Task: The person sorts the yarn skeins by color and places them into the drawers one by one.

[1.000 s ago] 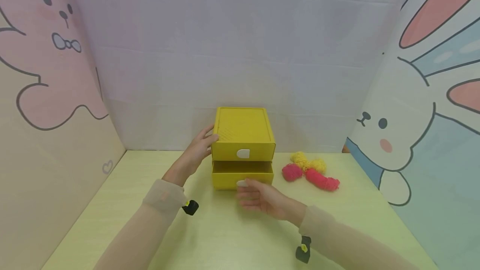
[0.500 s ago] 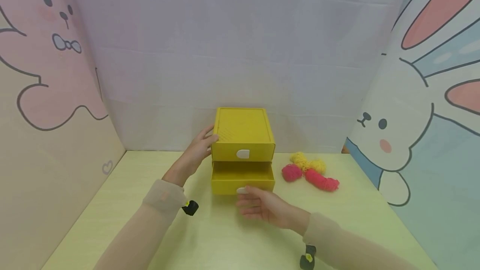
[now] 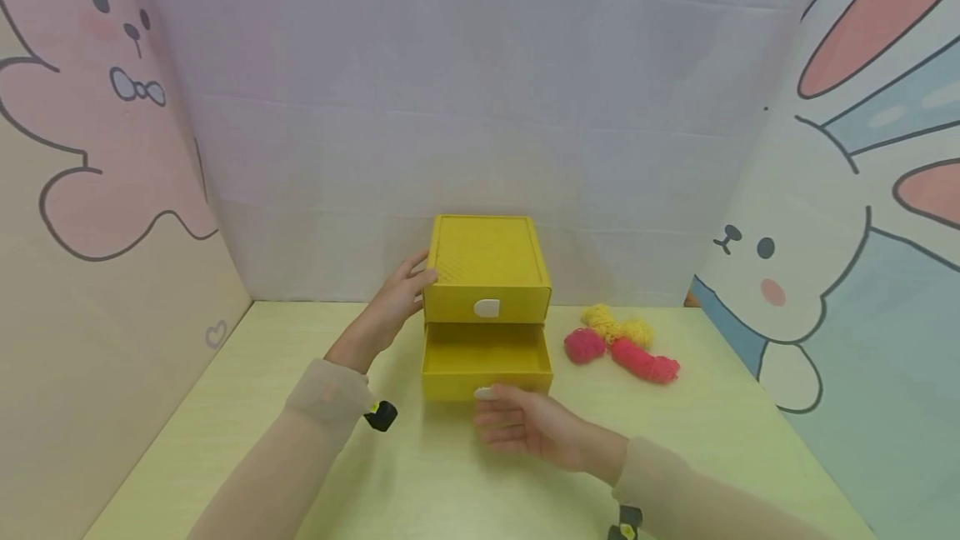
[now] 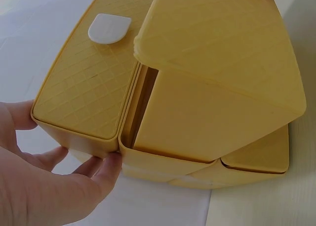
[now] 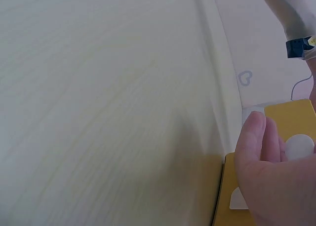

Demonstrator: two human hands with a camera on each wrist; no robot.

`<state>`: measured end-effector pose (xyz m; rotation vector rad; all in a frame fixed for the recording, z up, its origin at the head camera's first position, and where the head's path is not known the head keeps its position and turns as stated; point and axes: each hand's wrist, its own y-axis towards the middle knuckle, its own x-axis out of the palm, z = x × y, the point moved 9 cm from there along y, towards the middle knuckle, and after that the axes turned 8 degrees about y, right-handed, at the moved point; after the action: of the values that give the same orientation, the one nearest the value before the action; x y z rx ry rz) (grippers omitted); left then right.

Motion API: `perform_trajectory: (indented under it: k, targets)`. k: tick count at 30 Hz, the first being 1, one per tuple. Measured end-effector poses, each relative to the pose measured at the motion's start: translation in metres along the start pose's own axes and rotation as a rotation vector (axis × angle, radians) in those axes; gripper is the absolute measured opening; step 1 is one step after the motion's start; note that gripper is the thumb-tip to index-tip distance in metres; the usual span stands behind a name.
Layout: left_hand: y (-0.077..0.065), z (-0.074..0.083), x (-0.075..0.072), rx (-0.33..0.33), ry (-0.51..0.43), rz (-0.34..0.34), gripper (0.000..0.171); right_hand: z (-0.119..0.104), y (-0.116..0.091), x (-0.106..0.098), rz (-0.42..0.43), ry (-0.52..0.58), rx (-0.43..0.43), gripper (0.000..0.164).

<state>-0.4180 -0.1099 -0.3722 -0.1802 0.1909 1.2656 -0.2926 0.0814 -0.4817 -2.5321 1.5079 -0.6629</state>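
Note:
A yellow drawer cabinet [image 3: 487, 252] stands at the back of the table. Its middle drawer [image 3: 450, 386] is pulled well out, and the inside shows bare in the head view. My right hand [image 3: 532, 427] is at this drawer's front, thumb and fingers pinching the white handle [image 3: 485, 393]. In the right wrist view that handle [image 5: 298, 147] shows behind the fingers. My left hand [image 3: 393, 302] lies against the cabinet's left side near the top front corner, fingers spread and touching it [image 4: 54, 186]. The top drawer [image 4: 89, 82] is closed, as is the bottom drawer [image 4: 261, 152].
To the right of the cabinet lie yellow yarn [image 3: 618, 327], a pink yarn ball [image 3: 584, 346] and a red-pink yarn bundle [image 3: 645, 361]. A pale sheet [image 3: 480, 107] hangs behind. Printed panels with a bear [image 3: 112, 148] and a rabbit [image 3: 787, 240] flank the table.
The middle drawer has slid further out toward me, with my right hand moving back along with it. My left hand has stayed on the cabinet's side. The yarn has not moved.

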Motion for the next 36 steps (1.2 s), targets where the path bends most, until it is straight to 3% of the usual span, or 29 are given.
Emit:
perform_trajectory:
  k: [25, 36]
  targets:
    - [-0.003, 0.001, 0.000, 0.012, -0.010, -0.007, 0.069, 0.007, -0.011, 0.003, -0.004, -0.011, 0.027, 0.063]
    - [0.002, -0.001, 0.000, 0.010, -0.010, -0.008, 0.069, 0.010, -0.016, -0.003, -0.079, -0.116, 0.070, 0.065]
